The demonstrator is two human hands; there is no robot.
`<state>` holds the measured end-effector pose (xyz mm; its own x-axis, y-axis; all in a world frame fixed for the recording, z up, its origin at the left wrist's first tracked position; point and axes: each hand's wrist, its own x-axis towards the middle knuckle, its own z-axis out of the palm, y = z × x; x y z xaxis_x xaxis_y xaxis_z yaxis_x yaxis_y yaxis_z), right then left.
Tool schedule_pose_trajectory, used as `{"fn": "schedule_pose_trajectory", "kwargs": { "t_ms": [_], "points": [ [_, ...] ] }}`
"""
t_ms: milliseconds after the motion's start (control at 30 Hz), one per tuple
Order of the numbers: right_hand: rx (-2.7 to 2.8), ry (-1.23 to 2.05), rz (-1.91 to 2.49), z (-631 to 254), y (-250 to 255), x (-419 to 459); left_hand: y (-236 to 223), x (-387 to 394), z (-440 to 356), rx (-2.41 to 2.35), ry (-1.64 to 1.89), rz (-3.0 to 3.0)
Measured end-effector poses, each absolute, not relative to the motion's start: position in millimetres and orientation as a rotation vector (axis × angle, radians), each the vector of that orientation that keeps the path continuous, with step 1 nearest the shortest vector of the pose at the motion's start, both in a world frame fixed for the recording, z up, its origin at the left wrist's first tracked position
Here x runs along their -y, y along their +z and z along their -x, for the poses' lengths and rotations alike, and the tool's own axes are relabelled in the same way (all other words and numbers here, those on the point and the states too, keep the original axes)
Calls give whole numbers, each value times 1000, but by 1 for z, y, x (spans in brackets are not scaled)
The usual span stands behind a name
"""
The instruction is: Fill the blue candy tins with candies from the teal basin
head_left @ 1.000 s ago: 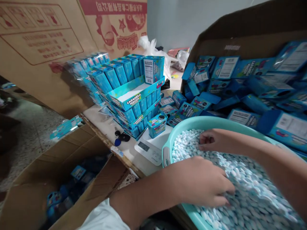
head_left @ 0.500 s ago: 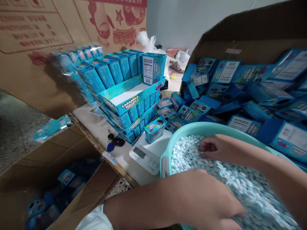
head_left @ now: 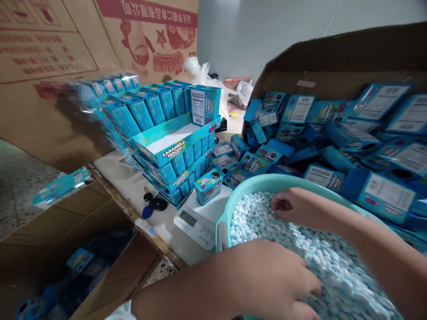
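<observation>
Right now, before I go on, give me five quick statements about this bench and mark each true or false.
1. A blue box stands on the white scale. True.
2. The keys lie inside the tub. False: they lie on the table, beside the scale.
3. The right hand is at the pale candies in the teal tub. True.
4. The left hand rests on the scale. False: it is over the candies.
5. The top tray shows some bare white floor. True.
</observation>
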<state>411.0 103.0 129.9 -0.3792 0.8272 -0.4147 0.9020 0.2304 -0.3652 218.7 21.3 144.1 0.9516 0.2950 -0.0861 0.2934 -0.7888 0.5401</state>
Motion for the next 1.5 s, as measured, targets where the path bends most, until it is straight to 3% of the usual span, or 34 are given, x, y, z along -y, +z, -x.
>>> {"fn": "schedule_pose_trajectory", "kwargs": {
  "t_ms": [467,767,1000,1233,1500],
  "points": [
    [-2407,-922,-1716,-409,124,-103,149,-22,-221,-340,-78,-2534],
    [-2478,-868,-1703,-415,118,-108,111,-23,-223,-207,89,-2496],
    [-2450,-913,-1734,-410,128,-106,130,-24,-222,-176,-70,-2564],
    [-2504,-887,-1741,-418,121,-109,123,-18,-213,-255,374,-2513],
    [-2541,-881,-1647,-428,110,-114,151,-34,-193,-538,873,-2325]
  ]
}}
